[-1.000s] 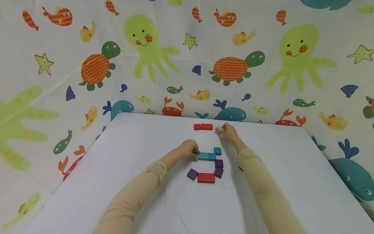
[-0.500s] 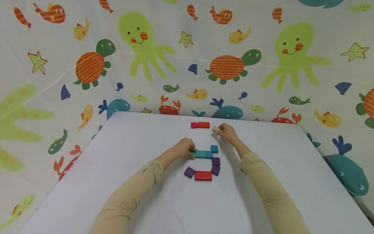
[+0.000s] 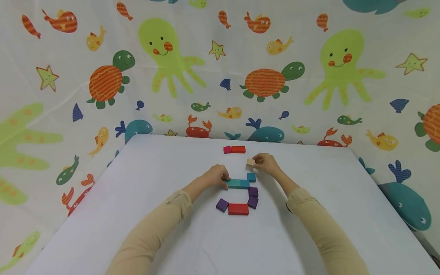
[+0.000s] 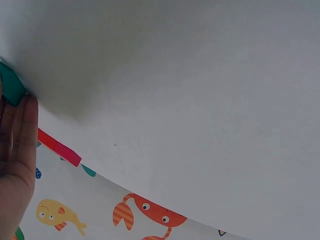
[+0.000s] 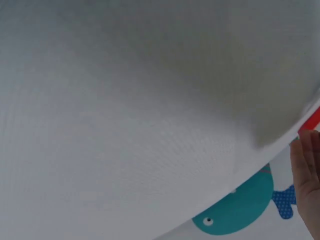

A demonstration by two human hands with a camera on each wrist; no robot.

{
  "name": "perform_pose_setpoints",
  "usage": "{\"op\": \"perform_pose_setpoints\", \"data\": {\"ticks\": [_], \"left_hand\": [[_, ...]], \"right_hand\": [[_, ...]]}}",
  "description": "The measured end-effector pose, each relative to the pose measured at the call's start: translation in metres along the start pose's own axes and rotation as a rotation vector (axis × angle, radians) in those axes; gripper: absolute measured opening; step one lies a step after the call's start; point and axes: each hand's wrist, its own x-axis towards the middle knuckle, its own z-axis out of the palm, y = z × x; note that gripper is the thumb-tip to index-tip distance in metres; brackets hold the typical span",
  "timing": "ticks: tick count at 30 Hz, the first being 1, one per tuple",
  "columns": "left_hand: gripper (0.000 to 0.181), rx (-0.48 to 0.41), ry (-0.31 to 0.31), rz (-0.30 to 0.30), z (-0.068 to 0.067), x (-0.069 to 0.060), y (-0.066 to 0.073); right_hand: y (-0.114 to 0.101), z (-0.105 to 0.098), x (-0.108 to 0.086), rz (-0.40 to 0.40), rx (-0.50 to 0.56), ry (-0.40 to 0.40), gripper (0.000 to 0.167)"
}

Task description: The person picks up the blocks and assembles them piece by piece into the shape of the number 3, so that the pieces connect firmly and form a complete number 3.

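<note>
My left hand (image 3: 215,176) pinches the left end of a teal block (image 3: 234,183) that lies flat on the white table. In the left wrist view the block's green-teal end (image 4: 11,86) shows at the fingertips. A blue block (image 3: 244,184) adjoins it on the right, with another blue block (image 3: 251,177) just behind. Between its thumb and fingers, my right hand (image 3: 267,164) holds a small pale wooden block (image 3: 250,162) behind that rear blue block, apart from it. In the right wrist view, only part of the hand (image 5: 307,175) shows and the wooden block is hidden.
Nearer me, two purple blocks (image 3: 253,196), a red block (image 3: 238,209) and a third purple block (image 3: 222,205) form a curve. Toward the back, a pink block (image 3: 227,149) touches an orange-red block (image 3: 238,149). A sea-animal print curtain (image 3: 206,88) hangs behind the table.
My right hand has brought the pale wooden block nearer to me, from beside the orange-red block toward the rear blue block. The left hand stays at the teal block. The head view has shifted slightly.
</note>
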Motion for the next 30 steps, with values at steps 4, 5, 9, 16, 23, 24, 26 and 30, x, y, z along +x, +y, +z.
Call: {"op": "perform_pose_setpoints", "data": {"ticks": [4, 5, 9, 16, 23, 24, 26, 30], "left_hand": [[0.031, -0.005, -0.013, 0.0, 0.001, -0.001, -0.001], [0.031, -0.005, -0.013, 0.0, 0.001, -0.002, -0.001], [0.03, -0.01, -0.013, -0.003, 0.001, -0.001, 0.0], [0.031, -0.015, -0.02, 0.007, -0.001, 0.001, -0.001], [0.03, -0.017, -0.011, 0.016, -0.001, 0.0, -0.001], [0.03, -0.017, -0.011, 0.017, -0.002, 0.0, -0.001], [0.03, -0.016, -0.011, 0.017, -0.001, 0.0, -0.001], [0.031, -0.012, -0.009, 0.012, 0.0, 0.0, -0.001]], "right_hand": [[-0.006, 0.002, -0.008, 0.043, -0.023, -0.043, 0.032], [-0.007, 0.003, -0.009, 0.057, -0.023, -0.052, 0.031], [-0.008, 0.001, -0.012, 0.066, -0.02, -0.084, 0.03], [0.003, 0.0, -0.003, 0.041, -0.025, -0.134, 0.031], [-0.012, 0.004, -0.008, 0.134, -0.075, -0.139, 0.031], [-0.014, 0.004, -0.008, 0.137, -0.085, -0.137, 0.031], [-0.015, 0.004, -0.009, 0.131, -0.1, -0.143, 0.031], [-0.016, 0.003, -0.008, 0.115, -0.108, -0.154, 0.031]]}}
